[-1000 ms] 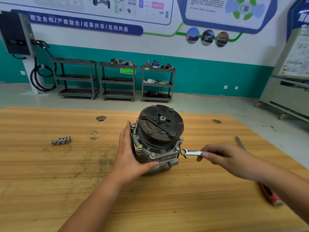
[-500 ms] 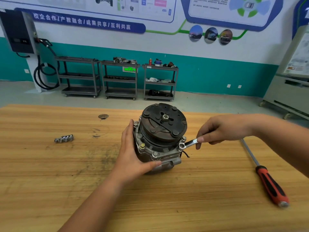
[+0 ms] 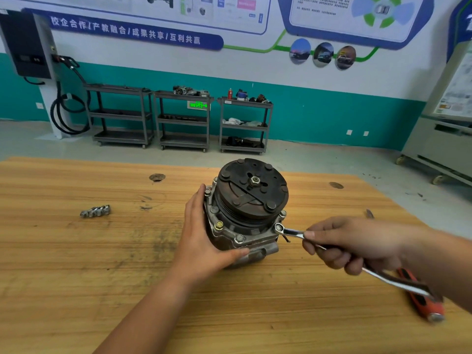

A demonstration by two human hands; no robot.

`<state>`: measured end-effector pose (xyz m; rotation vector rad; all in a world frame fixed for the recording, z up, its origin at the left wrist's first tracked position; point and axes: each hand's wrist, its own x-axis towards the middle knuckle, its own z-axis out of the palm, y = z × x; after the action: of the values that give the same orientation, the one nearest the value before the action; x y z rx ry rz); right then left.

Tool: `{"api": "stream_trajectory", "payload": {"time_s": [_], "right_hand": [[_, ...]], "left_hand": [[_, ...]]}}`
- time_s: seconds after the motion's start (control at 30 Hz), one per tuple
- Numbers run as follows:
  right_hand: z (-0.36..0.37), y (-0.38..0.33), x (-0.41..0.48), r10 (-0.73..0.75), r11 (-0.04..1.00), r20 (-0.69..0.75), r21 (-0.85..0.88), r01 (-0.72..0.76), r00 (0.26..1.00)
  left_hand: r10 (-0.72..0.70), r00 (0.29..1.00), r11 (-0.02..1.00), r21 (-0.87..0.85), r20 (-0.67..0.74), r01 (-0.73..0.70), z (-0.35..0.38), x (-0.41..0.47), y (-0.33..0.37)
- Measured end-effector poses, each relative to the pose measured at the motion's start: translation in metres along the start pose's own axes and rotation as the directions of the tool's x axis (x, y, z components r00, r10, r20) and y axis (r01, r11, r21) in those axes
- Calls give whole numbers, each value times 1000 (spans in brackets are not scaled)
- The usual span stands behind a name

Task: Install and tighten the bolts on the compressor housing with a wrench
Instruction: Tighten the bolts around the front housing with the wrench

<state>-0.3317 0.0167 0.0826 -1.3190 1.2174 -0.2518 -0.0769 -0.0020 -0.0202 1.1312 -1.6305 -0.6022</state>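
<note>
The compressor stands near the middle of the wooden table, with the ring end of the wrench seated on a bolt at its right flange. The right hand curls its fingers round the wrench handle; the left hand wraps the housing's left side, thumb across the front. A red-handled screwdriver lies beneath the right forearm.

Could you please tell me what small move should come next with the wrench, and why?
Probably swing the wrench through a short arc to tighten: its ring end sits on the bolt on the right side, the right hand grips its handle, and the left hand braces the compressor housing.
</note>
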Motion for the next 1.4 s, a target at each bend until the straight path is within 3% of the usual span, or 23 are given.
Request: {"api": "stream_trajectory", "payload": {"time_s": [0.2, 0.3, 0.4, 0.47, 0.57, 0.63, 0.73, 0.93, 1.17, 1.33, 1.4], "right_hand": [[50, 20, -3, -46, 903, -226, 408, 138, 973], [60, 23, -5, -85, 894, -283, 403, 199, 955], [48, 19, -22, -105, 981, -244, 132, 140, 964], [29, 15, -36, -133, 969, -217, -234, 81, 967], [1, 8, -44, -247, 687, -245, -727, -9, 938], [-12, -1, -39, -341, 543, -258, -839, -35, 904], [-24, -18, -24, -428, 421, -240, -906, -43, 872], [-34, -42, 0, -373, 257, -178, -963, -83, 911], [-34, -64, 9, -150, 402, -135, -914, -65, 979], [-35, -36, 4, -72, 768, -66, -641, 13, 995], [-31, -24, 4, -99, 836, -103, -548, 27, 990]], "left_hand": [[-11, 1000, 1000, 3, 4, 11, -1, 1, 1], [-25, 999, 1000, 19, 33, 24, -6, 4, 4], [-46, 997, 998, 36, 64, 44, -8, 7, 7], [-39, 997, 999, 28, 65, 37, -8, 7, 6], [-32, 997, 999, -6, 64, 33, -9, 7, 4], [-38, 997, 999, -14, 67, 39, -9, 7, 5], [-34, 997, 999, -30, 68, 36, -10, 8, 5], [-4, 995, 999, -39, 98, 8, -12, 11, -4], [18, 996, 999, -30, 91, -16, -10, 12, -6], [19, 997, 1000, -23, 70, -17, -8, 10, -7], [28, 999, 999, -22, 47, -27, -5, 9, -7]]}}
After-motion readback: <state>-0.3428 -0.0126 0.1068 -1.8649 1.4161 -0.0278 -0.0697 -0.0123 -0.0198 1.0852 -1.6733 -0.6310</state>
